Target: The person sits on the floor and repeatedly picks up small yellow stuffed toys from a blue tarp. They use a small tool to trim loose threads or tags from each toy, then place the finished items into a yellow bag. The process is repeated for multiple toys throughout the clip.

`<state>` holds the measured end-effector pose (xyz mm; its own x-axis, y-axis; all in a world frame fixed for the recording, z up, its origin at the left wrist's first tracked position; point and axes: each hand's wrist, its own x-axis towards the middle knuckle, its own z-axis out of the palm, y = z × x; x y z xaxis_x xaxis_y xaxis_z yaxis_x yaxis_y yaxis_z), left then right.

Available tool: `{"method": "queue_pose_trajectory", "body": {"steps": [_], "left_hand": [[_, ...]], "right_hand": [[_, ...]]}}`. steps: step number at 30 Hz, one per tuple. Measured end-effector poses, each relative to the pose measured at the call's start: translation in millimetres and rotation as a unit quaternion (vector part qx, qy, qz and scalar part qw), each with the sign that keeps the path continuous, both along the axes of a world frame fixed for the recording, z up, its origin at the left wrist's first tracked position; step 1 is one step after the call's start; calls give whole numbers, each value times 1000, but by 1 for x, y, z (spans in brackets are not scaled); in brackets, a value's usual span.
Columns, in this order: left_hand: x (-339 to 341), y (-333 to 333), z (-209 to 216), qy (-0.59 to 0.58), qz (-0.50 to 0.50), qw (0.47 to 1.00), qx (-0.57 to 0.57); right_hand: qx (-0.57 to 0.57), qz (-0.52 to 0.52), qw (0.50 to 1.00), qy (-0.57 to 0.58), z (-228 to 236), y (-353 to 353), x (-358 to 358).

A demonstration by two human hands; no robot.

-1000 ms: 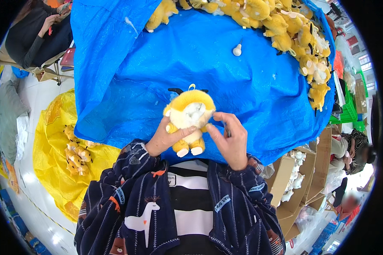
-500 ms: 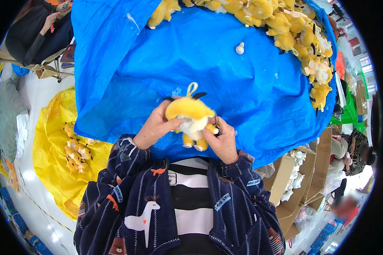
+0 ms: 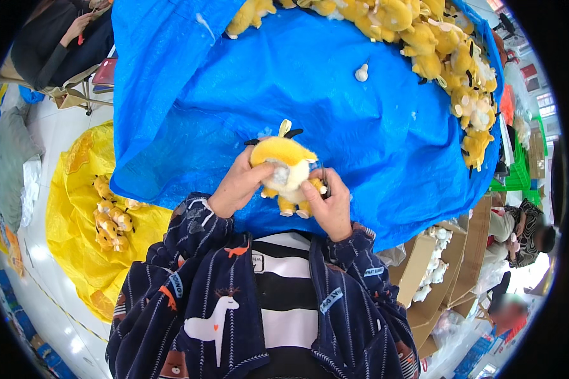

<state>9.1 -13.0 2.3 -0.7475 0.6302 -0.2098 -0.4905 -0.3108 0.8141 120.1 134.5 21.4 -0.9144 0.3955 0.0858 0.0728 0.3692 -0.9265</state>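
Observation:
Between my two hands is a small yellow plush toy [image 3: 281, 151] with a cream-white front, black ear tips and a loop on top of its head. My left hand [image 3: 239, 183] grips its head from the side, the thumb pressing at a whitish, fluffy patch in front. On the other side my right hand [image 3: 329, 201] is closed on the toy's body by one arm, thumb in front. A thin dark thing shows beside my right fingers, too small to make out. The toy's feet hang down over a blue sheet [image 3: 253, 88].
Many similar yellow plush toys [image 3: 417, 44] lie heaped along the sheet's far and right edge. A small white bulb-shaped piece [image 3: 361, 72] rests on the sheet. Several toys lie on a yellow sheet [image 3: 76, 252] at left. Cardboard boxes [image 3: 417, 259] with white pieces stand at right. Other people sit nearby.
The toy has tilted in my hands, so more of its whitish front patch shows. My left thumb has moved up onto that patch. The view has shifted slightly.

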Motion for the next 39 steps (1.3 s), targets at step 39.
{"method": "queue_pose_trajectory", "body": {"steps": [39], "left_hand": [[35,20,6,473,58,861,-178]], "right_hand": [[93,-56,992,-60,-30,12,-24]]}}
